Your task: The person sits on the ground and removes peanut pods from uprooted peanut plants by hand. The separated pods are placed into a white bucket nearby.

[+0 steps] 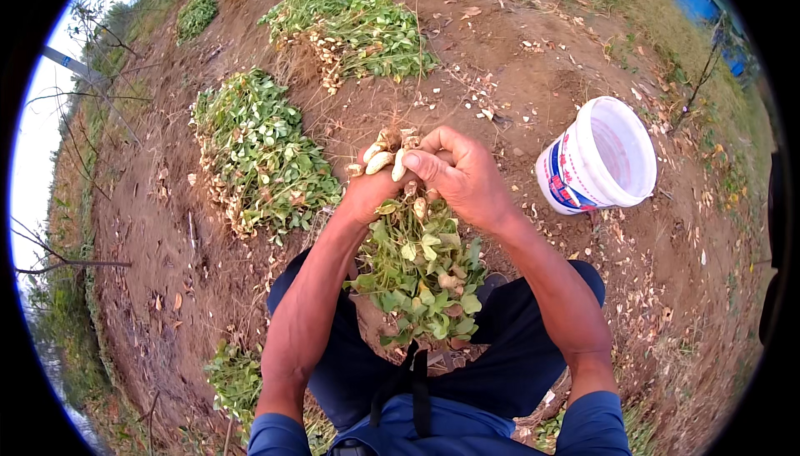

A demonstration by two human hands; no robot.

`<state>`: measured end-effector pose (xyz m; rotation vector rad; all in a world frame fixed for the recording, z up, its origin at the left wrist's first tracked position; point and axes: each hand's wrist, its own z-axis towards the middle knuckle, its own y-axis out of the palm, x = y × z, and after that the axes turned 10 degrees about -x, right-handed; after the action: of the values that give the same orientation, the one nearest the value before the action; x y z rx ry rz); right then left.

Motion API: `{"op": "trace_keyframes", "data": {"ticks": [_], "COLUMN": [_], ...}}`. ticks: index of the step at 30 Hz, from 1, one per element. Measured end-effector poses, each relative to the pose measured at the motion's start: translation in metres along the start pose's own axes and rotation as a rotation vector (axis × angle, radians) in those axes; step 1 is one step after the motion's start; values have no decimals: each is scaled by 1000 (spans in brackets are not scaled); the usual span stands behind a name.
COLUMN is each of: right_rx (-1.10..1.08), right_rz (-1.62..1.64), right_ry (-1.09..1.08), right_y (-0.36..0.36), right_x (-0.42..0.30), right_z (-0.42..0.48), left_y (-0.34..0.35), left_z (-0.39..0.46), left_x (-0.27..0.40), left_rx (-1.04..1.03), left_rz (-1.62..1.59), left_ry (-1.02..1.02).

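A peanut plant lies upside down between my knees, its leaves towards me and its roots pointing away. My left hand grips it near the root end, its fingers partly hidden behind pale peanut pods. From the right, my right hand pinches at the same cluster, thumb and forefinger closed against a pod. More pods hang below the thumb, above the leaves.
A white plastic bucket with blue and red printing stands tilted-looking at the right. Heaps of pulled peanut plants lie at the left and farther off. Bare soil is strewn with dry leaves and shell bits. Thin branches reach in from the left.
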<state>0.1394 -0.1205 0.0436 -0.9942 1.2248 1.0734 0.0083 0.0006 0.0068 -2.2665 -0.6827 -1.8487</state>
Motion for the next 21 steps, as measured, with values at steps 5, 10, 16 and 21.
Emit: {"op": "trace_keyframes", "data": {"ticks": [5, 10, 16, 21], "right_rx": [-122, -114, -123, -184], "right_rz": [85, 564, 661, 244], "right_ry": [34, 18, -64, -260], "right_y": [-7, -4, -2, 8], "right_x": [-5, 1, 5, -32], "right_z": [1, -1, -3, -11], "left_y": [7, 16, 21, -2], "left_z": [-8, -14, -18, 1], "left_x": [13, 24, 35, 7], "left_rx": [37, 150, 141, 319], "left_rz": [-26, -199, -332, -275], "left_ry": [-30, -113, -92, -119]}}
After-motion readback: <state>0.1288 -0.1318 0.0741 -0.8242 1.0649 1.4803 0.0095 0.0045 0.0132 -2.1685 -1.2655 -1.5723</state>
